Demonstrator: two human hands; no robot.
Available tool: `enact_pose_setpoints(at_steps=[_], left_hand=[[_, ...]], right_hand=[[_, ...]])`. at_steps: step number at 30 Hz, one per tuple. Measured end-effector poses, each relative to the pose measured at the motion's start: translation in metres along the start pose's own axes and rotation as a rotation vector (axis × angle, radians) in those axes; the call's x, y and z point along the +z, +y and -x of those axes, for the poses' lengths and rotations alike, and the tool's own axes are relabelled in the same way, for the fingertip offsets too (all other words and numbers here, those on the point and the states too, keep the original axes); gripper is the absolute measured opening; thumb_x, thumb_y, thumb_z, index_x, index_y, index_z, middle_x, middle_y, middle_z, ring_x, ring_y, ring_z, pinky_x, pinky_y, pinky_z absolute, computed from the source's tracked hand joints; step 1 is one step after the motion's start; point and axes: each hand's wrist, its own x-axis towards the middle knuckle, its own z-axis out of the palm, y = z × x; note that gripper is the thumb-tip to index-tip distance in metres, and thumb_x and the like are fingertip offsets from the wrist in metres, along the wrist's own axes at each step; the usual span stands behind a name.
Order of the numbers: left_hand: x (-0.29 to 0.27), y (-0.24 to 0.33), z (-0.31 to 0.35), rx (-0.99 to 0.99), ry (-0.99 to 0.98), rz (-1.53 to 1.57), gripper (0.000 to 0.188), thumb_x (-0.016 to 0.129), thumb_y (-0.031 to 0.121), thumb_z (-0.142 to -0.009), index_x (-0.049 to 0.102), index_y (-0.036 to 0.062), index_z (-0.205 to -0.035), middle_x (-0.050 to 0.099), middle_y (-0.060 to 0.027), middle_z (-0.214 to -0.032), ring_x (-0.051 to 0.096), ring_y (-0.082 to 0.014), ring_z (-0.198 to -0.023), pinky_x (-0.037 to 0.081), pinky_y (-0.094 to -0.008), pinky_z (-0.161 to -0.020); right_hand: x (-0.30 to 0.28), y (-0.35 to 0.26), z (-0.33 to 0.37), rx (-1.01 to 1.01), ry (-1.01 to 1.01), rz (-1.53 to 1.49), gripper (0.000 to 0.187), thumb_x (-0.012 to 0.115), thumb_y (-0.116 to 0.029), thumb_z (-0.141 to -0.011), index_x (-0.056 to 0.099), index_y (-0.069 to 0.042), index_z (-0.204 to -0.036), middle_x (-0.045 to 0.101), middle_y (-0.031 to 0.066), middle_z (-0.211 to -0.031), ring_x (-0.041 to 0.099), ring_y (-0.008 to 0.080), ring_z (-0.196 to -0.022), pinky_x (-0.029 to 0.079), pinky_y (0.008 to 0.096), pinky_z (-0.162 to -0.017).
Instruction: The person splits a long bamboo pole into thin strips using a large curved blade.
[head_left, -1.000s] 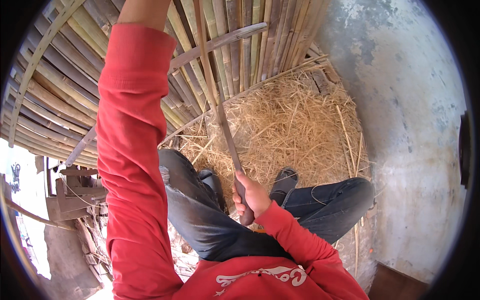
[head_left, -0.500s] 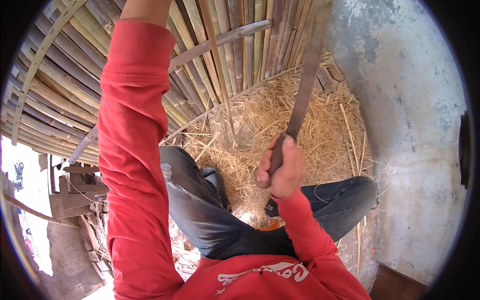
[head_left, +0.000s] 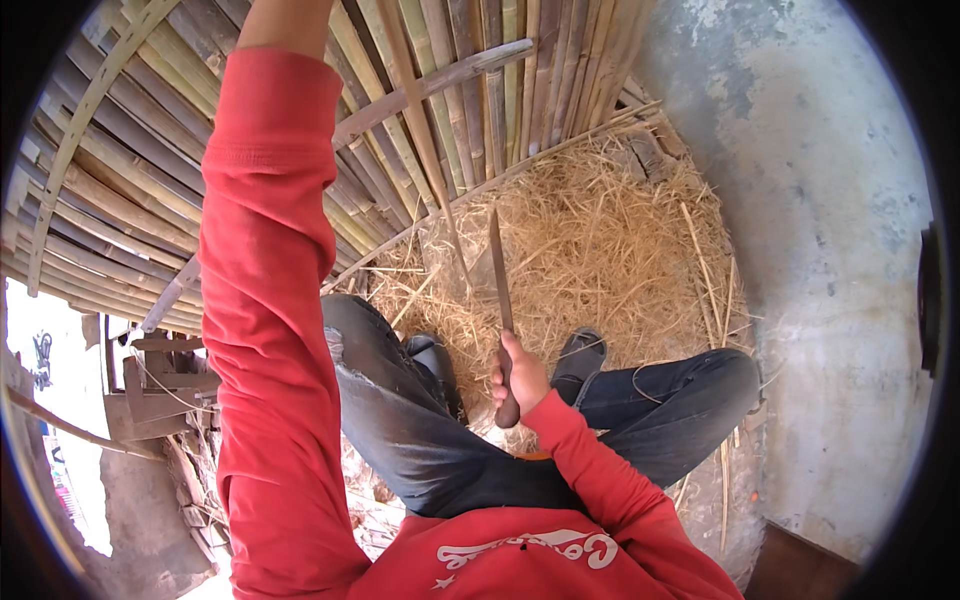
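Note:
My right hand (head_left: 522, 378) is closed round the dark wooden handle of a machete (head_left: 501, 272), low over my lap. Its long, narrow blade points up and away, over the straw, with the tip nearest the slatted wall. My left arm (head_left: 272, 300), in a red sleeve, reaches far up along the left side. Only the wrist shows there; the hand lies beyond the upper edge. A thin bamboo strip (head_left: 425, 150) slants down from the top, its lower end at the straw. What holds its upper end is out of view. The blade and the strip are apart.
Upright bamboo slats (head_left: 470, 90) with a crossbar form a wall ahead. Straw shavings (head_left: 620, 240) cover the ground between my bent legs (head_left: 400, 410). A grey plastered wall (head_left: 820, 250) stands close on the right. Scrap boards (head_left: 155, 385) lie at the left.
My right hand has brought the machete down and left, from raised high toward the upper right to low over my lap. The left arm and the strip have barely moved.

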Motion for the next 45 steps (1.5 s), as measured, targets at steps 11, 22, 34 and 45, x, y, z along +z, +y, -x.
enact_pose_setpoints(at_steps=[11, 22, 34, 45], left_hand=[[-0.077, -0.011, 0.126, -0.58, -0.099, 0.169, 0.056, 0.022, 0.049, -0.108, 0.053, 0.0032, -0.1, 0.043, -0.0024, -0.061, 0.042, -0.0159, -0.053, 0.033, -0.0281, -0.053], [-0.041, -0.001, 0.122, -0.487, 0.182, 0.18, 0.051, 0.032, 0.045, -0.108, 0.049, 0.0062, -0.08, 0.034, 0.0004, -0.058, 0.03, -0.0118, -0.05, 0.023, -0.0287, -0.049], [-0.034, -0.037, 0.143, -0.49, 0.158, 0.364, 0.049, 0.04, 0.046, -0.107, 0.034, 0.0156, -0.069, 0.023, 0.0054, -0.059, 0.018, -0.0086, -0.049, 0.018, -0.0288, -0.046], [-0.02, -0.046, 0.142, -0.513, 0.064, 0.433, 0.049, 0.041, 0.043, -0.106, 0.032, 0.0161, -0.067, 0.022, 0.0046, -0.058, 0.017, -0.0093, -0.047, 0.017, -0.029, -0.044]], right_hand=[[0.013, -0.058, 0.039, -0.344, -0.052, -0.006, 0.043, 0.049, -0.049, -0.101, 0.049, -0.008, -0.089, 0.047, 0.0045, -0.059, 0.043, 0.015, -0.04, 0.038, 0.0311, -0.038], [0.0, -0.028, 0.034, -0.213, -0.006, -0.064, 0.043, 0.051, -0.048, -0.1, 0.049, -0.007, -0.09, 0.049, 0.0071, -0.062, 0.047, 0.018, -0.042, 0.04, 0.0336, -0.039], [0.058, -0.091, 0.068, -0.755, -0.111, -0.112, 0.038, 0.043, -0.041, -0.104, 0.047, -0.005, -0.094, 0.049, 0.0071, -0.06, 0.049, 0.0147, -0.043, 0.043, 0.0291, -0.041], [0.02, -0.006, -0.052, -0.011, 0.031, 0.101, 0.041, 0.051, -0.047, -0.1, 0.048, -0.009, -0.087, 0.049, 0.0066, -0.059, 0.045, 0.0183, -0.04, 0.041, 0.0369, -0.041]])
